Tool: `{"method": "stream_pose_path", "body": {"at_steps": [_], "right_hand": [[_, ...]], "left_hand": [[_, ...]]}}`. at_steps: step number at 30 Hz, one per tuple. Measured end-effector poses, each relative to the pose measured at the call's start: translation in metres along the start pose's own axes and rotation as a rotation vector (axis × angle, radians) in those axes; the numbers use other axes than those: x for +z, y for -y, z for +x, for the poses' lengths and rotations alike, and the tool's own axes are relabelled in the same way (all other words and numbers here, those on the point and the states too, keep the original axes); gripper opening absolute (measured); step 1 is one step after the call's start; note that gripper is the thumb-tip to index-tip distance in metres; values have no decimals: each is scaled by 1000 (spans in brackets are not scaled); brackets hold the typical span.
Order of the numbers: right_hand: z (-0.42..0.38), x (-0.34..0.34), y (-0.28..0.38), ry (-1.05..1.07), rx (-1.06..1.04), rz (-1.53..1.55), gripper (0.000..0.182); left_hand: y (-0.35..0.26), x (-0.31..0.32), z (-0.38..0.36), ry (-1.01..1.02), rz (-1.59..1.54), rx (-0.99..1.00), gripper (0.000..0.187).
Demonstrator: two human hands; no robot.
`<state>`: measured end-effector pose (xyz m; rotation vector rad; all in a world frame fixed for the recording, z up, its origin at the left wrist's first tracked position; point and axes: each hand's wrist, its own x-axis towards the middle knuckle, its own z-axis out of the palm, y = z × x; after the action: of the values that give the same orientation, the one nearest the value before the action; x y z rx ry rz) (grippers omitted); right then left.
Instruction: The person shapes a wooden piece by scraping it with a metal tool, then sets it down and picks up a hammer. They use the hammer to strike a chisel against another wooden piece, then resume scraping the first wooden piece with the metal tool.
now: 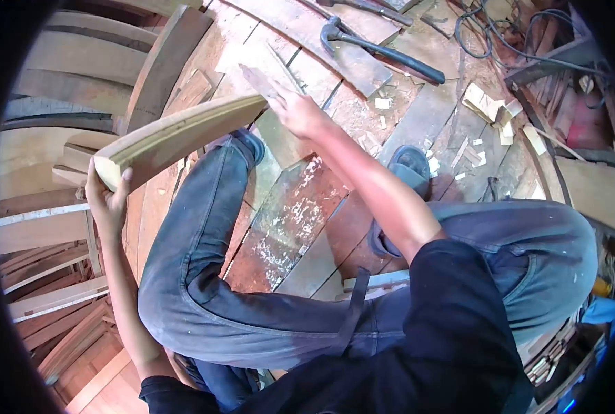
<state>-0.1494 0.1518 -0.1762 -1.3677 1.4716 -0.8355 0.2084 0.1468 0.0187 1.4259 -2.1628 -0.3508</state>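
Observation:
A thick curved wooden board (183, 131) is held up on a slant above the floor, in front of my bent knee. My left hand (109, 196) grips its near end, thumb on the face and fingers around the edge. At the far end, my right hand (295, 110) has its fingers closed in at the tip of the board, partly hidden by the hand's own back. A thin flat strip (252, 77) overlaps my right fingertips in this view.
A hammer (383, 50) lies on a plank at the top. Wood offcuts (490, 107) and shavings (297, 214) are scattered on the plank floor. Curved boards (80, 58) are stacked on the left. A cable (487, 31) loops at the top right.

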Motion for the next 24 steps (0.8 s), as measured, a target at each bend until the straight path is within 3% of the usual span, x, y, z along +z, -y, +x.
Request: {"method": "stream_pose_path", "body": {"at_steps": [1, 2, 4, 5, 8, 11, 13, 17, 18, 20, 21, 22, 23, 24], "right_hand": [[3, 0, -5, 19, 57, -52, 60], [5, 5, -9, 42, 118, -100, 60], [-33, -2, 55, 89, -86, 222, 58], [-53, -6, 90, 104, -203, 327, 57], [-82, 5, 145, 79, -592, 314, 58], [-73, 12, 136, -22, -654, 289, 57], [-46, 28, 93, -72, -476, 217, 59], [3, 13, -16, 61, 165, 7, 59], [-1, 7, -11, -116, -61, -111, 58], [-2, 1, 4, 142, 189, 14, 60], [-19, 5, 29, 140, 30, 302, 57], [-33, 7, 59, 103, -142, 366, 56], [-47, 10, 89, 75, -316, 427, 55], [-60, 11, 118, 18, -490, 271, 54]], "left_hand": [[-10, -3, 4, 111, -49, -86, 65], [-7, 1, 6, 62, -43, -37, 65], [2, 4, 4, -35, -24, 44, 66], [-8, 4, 7, -5, -28, -8, 65], [-3, -2, 4, 9, -21, 9, 63], [-15, 2, 5, 45, -65, 19, 61], [-3, 0, 3, -37, -44, 0, 60], [11, -1, 1, -61, -55, -16, 63], [5, 0, 4, -38, -44, 11, 64], [-7, 4, 4, 9, -22, 51, 66], [-3, 3, 4, 2, -51, 25, 66], [-3, 4, 6, -8, -42, 34, 66], [-5, 5, 7, -16, -31, 39, 66], [-8, 4, 5, -18, -18, 37, 65]]}}
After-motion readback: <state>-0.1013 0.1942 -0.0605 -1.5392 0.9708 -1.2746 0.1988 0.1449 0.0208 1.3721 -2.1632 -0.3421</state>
